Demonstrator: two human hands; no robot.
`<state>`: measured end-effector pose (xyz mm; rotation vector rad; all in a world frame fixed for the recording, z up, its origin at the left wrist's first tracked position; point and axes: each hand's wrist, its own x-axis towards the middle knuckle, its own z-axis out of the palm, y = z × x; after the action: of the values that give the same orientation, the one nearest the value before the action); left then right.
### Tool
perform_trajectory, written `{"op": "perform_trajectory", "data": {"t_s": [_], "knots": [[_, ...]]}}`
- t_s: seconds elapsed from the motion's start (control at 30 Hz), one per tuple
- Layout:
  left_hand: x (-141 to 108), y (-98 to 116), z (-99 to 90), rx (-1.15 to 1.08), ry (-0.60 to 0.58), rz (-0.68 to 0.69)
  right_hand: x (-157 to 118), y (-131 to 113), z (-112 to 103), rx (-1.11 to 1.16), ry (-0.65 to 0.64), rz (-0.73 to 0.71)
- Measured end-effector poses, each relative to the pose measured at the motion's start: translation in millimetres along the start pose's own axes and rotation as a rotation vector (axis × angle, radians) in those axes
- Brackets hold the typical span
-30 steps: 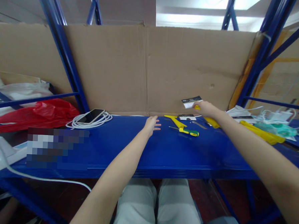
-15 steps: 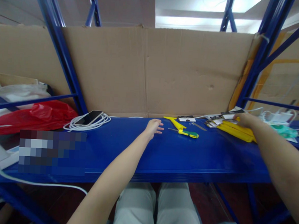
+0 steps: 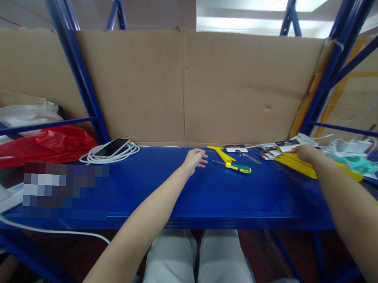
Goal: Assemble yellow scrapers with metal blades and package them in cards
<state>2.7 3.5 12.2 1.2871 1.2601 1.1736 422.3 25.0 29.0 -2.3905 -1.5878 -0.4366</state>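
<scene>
By flat, rectangular black-and-white cards (image 3: 272,152), print illegible, the right hand (image 3: 309,154) hides its grip; the left hand (image 3: 193,159) has fingers spread.

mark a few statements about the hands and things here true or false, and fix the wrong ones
1. The left hand holds nothing. True.
2. The screwdriver has an all-red handle. False: its handle is green and yellow.
3. The phone and the coiled white cable are left of the left hand. True.
4. The right hand is beside the phone. False: it is at the yellow pieces near the card-like pieces.
5. The red plastic bag is on the picture's left side. True.
</scene>
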Motion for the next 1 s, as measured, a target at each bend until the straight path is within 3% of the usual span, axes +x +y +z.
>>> {"op": "perform_trajectory", "data": {"t_s": [0.1,0.17,0.3,0.57,0.67,0.83,1.0], "knots": [[0,0,-0.1,0.008,-0.006,0.001,-16,-15,-12,-0.047,-0.151,0.061],[0,0,-0.4,0.005,-0.011,0.005,-26,-27,-18,-0.045,-0.124,0.024],[1,0,-1.1,0.007,-0.011,0.014,-36,-60,-19,-0.011,-0.054,-0.104],[2,-3,-1.3,0.039,-0.026,0.025,-52,-155,-3,0.149,-0.126,-0.538],[2,-3,-1.1,0.044,-0.026,0.025,-61,-185,-2,0.197,-0.149,-0.619],[0,-1,-0.6,0.037,-0.025,0.024,-72,-215,-9,0.236,-0.212,-0.607],[2,-3,0.1,0.047,-0.026,0.025,-80,-225,-11,0.285,-0.260,-0.498]]}}
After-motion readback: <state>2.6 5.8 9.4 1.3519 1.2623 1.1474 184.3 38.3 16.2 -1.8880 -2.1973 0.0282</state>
